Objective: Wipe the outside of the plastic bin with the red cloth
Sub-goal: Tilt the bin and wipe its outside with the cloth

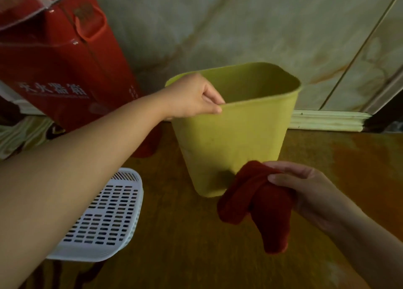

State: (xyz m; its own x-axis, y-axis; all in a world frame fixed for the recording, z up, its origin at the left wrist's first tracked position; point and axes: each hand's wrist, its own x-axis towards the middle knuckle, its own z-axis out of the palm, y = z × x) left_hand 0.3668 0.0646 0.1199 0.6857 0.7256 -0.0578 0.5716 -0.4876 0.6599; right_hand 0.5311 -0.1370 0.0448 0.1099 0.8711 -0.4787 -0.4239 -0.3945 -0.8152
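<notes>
The wiping looks like it is only starting: the cloth (257,203) touches the bin (231,140) low on its near side, at about 5 o'clock from the bin's middle, and a dark smudge still sits just beside it (the far sides are hidden, so I cannot tell if they are clean). The left hand (192,97) pinches the bin's rim at 10 o'clock to keep it steady. The right hand (305,190) is closed around the bunched cloth, with one end hanging down.
</notes>
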